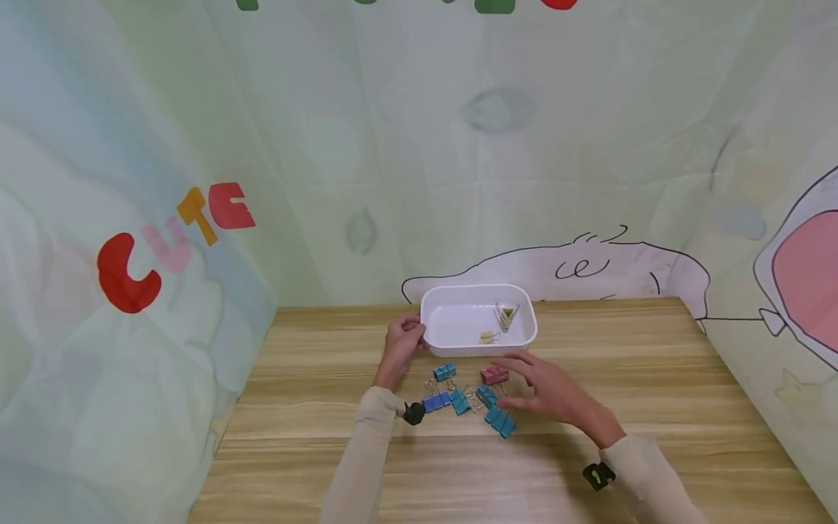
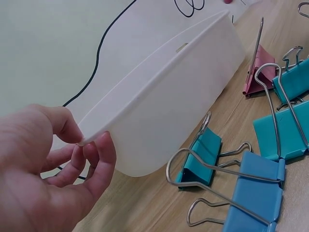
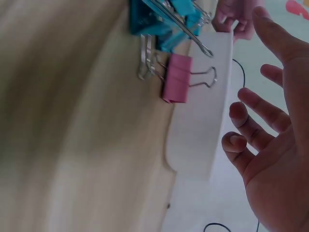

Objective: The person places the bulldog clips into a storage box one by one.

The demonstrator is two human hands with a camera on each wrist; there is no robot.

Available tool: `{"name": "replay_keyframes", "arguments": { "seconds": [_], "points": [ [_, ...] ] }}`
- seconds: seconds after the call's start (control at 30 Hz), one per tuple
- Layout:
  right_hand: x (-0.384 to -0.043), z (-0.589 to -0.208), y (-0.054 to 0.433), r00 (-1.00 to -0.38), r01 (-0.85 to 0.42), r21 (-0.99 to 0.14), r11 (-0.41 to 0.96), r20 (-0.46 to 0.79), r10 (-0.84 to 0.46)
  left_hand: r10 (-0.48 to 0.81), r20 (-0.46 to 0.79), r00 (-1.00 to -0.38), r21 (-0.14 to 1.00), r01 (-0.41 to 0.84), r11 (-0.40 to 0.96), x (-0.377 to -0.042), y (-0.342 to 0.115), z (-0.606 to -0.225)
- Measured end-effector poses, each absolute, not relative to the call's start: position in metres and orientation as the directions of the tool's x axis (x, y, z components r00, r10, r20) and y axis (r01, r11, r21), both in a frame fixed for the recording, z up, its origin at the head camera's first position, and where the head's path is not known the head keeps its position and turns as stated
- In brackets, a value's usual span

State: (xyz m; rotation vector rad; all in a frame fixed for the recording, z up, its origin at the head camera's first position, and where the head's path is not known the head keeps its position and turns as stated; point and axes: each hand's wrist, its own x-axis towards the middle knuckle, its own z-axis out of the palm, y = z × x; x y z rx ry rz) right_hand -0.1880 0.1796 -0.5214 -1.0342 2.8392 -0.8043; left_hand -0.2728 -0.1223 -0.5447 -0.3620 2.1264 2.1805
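Observation:
My left hand [image 1: 398, 351] pinches the left rim of a white plastic tub [image 1: 474, 351] between thumb and fingers; the left wrist view shows that grip close up. Inside the tub, at its right side, lie two yellowish binder clips, one [image 1: 487, 338] flat and one [image 1: 507, 317] standing with its handles up. My right hand [image 1: 556, 391] hovers with fingers spread and nothing in them, beside a pink binder clip [image 1: 494, 375]. In the right wrist view this pink clip [image 3: 177, 78] is apart from the fingers.
Several teal and blue binder clips lie in front of the tub, among them a teal one [image 1: 444, 372] near the tub and a blue one [image 1: 436, 402]. A printed cloth backdrop [image 1: 366, 182] rises behind the wooden table [image 1: 314, 437].

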Motion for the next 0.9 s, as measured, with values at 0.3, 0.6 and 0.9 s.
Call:
{"name": "replay_keyframes", "arguments": {
  "seconds": [0.3,0.6,0.9],
  "points": [
    [-0.152,-0.561,0.186,-0.755,-0.647,-0.452,0.614,0.27,-0.598,-0.107,-0.225,-0.968,0.974,-0.223,-0.034,-0.273,-0.123,-0.546],
    [-0.142,-0.57,0.183,-0.79,-0.608,-0.47,0.64,0.283,-0.543,-0.109,-0.23,-0.967,0.973,-0.227,-0.041,-0.275,-0.124,-0.544],
    [-0.134,-0.586,0.178,-0.802,-0.595,-0.444,0.67,0.265,-0.536,-0.113,-0.224,-0.968,0.974,-0.219,-0.052,-0.274,-0.124,-0.547]
  ]
}}
